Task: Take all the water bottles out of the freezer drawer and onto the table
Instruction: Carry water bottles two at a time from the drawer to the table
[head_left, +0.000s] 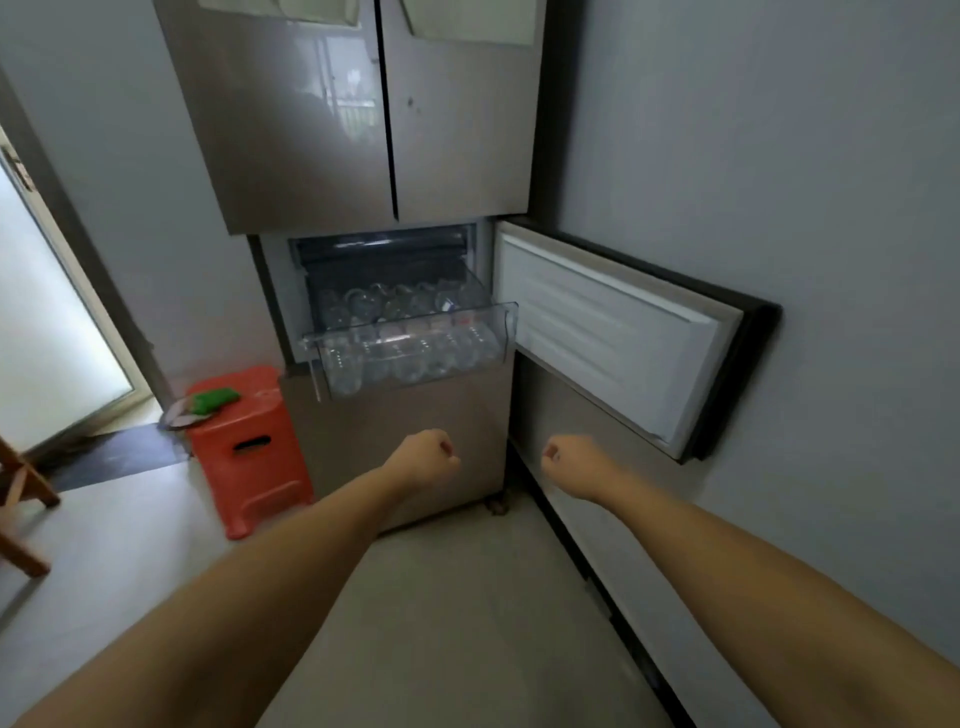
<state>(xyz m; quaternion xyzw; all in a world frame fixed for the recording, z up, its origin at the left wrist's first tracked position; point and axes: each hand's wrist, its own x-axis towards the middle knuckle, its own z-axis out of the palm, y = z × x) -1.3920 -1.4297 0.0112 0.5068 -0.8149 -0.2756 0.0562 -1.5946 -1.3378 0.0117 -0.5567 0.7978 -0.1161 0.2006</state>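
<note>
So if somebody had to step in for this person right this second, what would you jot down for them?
Left hand: curled into a fist, holds nothing.
Right hand: the same, fist, holds nothing.
Both hang in front of the fridge, below the drawer, touching nothing.
Freezer door is swung open to the right; the clear drawer is pulled out.
Water bottles lie packed inside the drawer, none in hand.
No table is in view.
Done: door opened, drawer out.
Left: lift out every bottle and carry it to the table.
</note>
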